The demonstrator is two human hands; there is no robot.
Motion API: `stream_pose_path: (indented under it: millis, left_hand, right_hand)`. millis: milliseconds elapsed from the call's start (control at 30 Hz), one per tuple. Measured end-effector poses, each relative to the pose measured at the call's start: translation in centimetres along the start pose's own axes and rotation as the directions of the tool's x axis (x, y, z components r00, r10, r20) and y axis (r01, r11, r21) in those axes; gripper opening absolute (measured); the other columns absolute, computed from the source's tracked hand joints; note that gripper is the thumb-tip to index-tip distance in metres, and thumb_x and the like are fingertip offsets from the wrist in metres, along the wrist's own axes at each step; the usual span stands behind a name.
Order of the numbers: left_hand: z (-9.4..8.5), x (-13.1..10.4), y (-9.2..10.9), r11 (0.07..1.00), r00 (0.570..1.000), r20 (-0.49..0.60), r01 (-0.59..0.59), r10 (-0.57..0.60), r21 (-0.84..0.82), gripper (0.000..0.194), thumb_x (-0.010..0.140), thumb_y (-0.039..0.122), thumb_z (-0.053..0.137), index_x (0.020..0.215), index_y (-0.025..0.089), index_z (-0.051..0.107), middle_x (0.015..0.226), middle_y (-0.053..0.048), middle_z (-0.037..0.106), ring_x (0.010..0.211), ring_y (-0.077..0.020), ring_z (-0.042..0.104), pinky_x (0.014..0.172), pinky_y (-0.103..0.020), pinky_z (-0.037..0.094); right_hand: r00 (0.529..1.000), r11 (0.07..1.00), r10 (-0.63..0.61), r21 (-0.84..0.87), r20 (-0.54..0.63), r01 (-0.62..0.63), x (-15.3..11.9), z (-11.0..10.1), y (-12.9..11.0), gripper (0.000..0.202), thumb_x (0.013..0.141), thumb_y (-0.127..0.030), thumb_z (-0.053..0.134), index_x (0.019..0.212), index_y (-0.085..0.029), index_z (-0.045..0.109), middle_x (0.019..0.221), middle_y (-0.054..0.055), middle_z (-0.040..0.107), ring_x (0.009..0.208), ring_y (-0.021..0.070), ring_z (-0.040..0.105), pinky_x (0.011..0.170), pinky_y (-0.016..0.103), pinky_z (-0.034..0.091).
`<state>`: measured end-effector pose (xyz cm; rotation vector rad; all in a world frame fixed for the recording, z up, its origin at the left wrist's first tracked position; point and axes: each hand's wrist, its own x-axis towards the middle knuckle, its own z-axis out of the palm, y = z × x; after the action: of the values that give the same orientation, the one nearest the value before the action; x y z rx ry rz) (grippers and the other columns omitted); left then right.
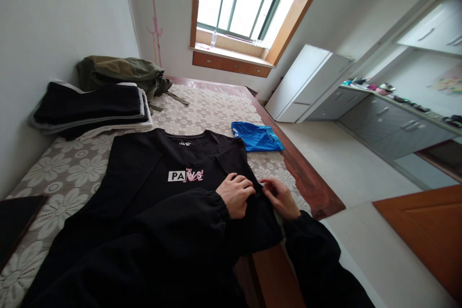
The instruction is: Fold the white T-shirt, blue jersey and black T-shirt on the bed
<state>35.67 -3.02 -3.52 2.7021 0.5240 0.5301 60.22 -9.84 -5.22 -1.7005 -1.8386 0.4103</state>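
A black T-shirt (187, 154) lies spread front side up, with its neckline away from me. Its chest carries a white and pink "PAWS" print. My left hand (236, 196) rests on the shirt's right part, fingers curled down and closed on the cloth. Just beside it, my right hand (281, 198) pinches the shirt's right side edge between thumb and fingers; the fingertips are partly hidden. Beyond the right sleeve lies a folded blue garment (258, 137).
A floral lace cloth (202, 106) covers the wooden table (325, 202). At the back left are a stack of folded dark garments (90, 106) and an olive bag (122, 70). The table's right edge borders the floor. A white fridge (303, 82) stands beyond.
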Motion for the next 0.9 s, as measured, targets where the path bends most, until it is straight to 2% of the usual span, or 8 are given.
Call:
stream_pose_path:
  millis: [133,267,467,633,700,833,900]
  left_hand:
    - [0.2,0.3,-0.2,0.997,0.997,-0.039,0.068,-0.070,-0.041,0.021,0.094,0.019,0.052,0.111,0.024,0.063,0.124,-0.005,0.070,0.122,-0.0220,0.059,0.111,-0.043,0.037]
    - [-0.1,0.5,-0.3,0.987,0.989,-0.029,0.141,-0.143,-0.081,0.014,0.094,0.015,0.052,0.106,0.020,0.056,0.103,-0.004,0.071,0.101,-0.0189,0.066,0.102,-0.035,0.044]
    - [-0.4,0.6,-0.5,1.000,0.999,0.046,0.006,-0.006,0.001,0.019,0.088,0.006,0.053,0.098,0.022,0.056,0.106,-0.003,0.070,0.107,-0.0203,0.064,0.104,-0.036,0.042]
    - [-0.4,0.7,-0.5,1.000,0.997,0.079,-0.025,0.025,-0.008,0.031,0.089,0.005,0.054,0.115,0.022,0.056,0.107,-0.003,0.071,0.103,-0.0199,0.065,0.091,-0.032,0.047]
    - [-0.6,0.7,-0.4,0.999,0.995,0.092,-0.038,0.036,0.027,0.036,0.088,0.006,0.055,0.120,0.021,0.056,0.108,-0.004,0.071,0.103,-0.0214,0.064,0.089,-0.033,0.047]
    - [-0.9,0.5,-0.4,0.992,0.988,0.126,-0.102,0.091,0.079,0.028,0.086,0.013,0.060,0.112,0.021,0.064,0.112,-0.007,0.068,0.104,-0.0245,0.059,0.088,-0.037,0.046]
    - [-0.8,0.4,-0.4,0.989,0.988,0.117,-0.114,0.102,0.098,0.030,0.086,0.015,0.060,0.115,0.022,0.065,0.114,-0.007,0.067,0.105,-0.0254,0.057,0.088,-0.039,0.045]
  right_hand:
    - [1.000,1.000,0.007,-0.005,0.002,-0.007,0.0,-0.1,-0.1,0.024,0.095,-0.035,0.056,0.115,-0.026,0.066,0.091,0.004,0.066,0.081,0.0220,0.060,0.079,0.040,0.051]
    - [1.000,1.000,0.010,-0.008,-0.002,-0.010,0.0,-0.1,-0.2,0.025,0.095,-0.034,0.056,0.116,-0.026,0.066,0.091,0.004,0.067,0.081,0.0221,0.061,0.080,0.040,0.052]
    - [1.000,1.000,0.003,-0.007,-0.007,-0.003,0.0,-0.1,-0.1,0.024,0.094,-0.032,0.057,0.115,-0.025,0.067,0.089,0.003,0.066,0.081,0.0217,0.061,0.080,0.039,0.051]
    - [1.000,1.000,-0.001,-0.001,-0.012,0.001,0.0,-0.1,-0.3,0.023,0.094,-0.032,0.058,0.114,-0.025,0.067,0.088,0.003,0.065,0.079,0.0216,0.061,0.079,0.039,0.050]
    - [1.000,1.000,-0.008,-0.002,-0.014,0.008,0.0,-0.1,-0.3,0.023,0.094,-0.032,0.058,0.114,-0.026,0.067,0.088,0.003,0.065,0.078,0.0215,0.060,0.078,0.039,0.050]
    - [1.000,1.000,-0.028,-0.013,-0.014,0.028,0.0,-0.1,-0.4,0.020,0.095,-0.032,0.057,0.112,-0.026,0.067,0.087,0.003,0.065,0.078,0.0212,0.059,0.076,0.038,0.050]
    - [0.999,0.999,-0.041,-0.022,-0.019,0.041,0.0,-0.1,-0.3,0.020,0.096,-0.033,0.057,0.112,-0.026,0.067,0.087,0.003,0.065,0.077,0.0209,0.059,0.076,0.038,0.050]
